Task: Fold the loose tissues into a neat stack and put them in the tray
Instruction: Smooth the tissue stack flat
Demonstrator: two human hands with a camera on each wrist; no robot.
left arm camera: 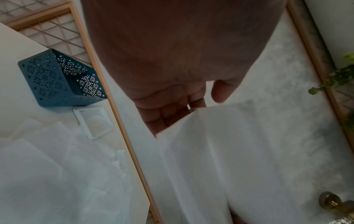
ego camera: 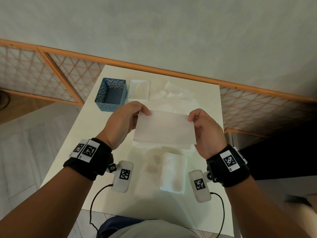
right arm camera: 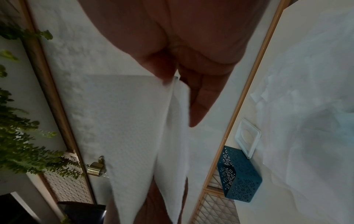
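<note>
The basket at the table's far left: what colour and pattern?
Blue basket, perforated with floral cutouts; clearest in the left wrist view.

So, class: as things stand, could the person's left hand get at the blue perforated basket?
Probably yes: nothing stands between the left hand and the blue perforated basket, but it pinches the white tissue.

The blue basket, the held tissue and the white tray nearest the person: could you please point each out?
Blue basket [ego camera: 112, 95], head view, on its inside floor.
Held tissue [ego camera: 164, 128], head view, on the middle of the sheet.
White tray [ego camera: 174, 189], head view, on its near rim.
</note>
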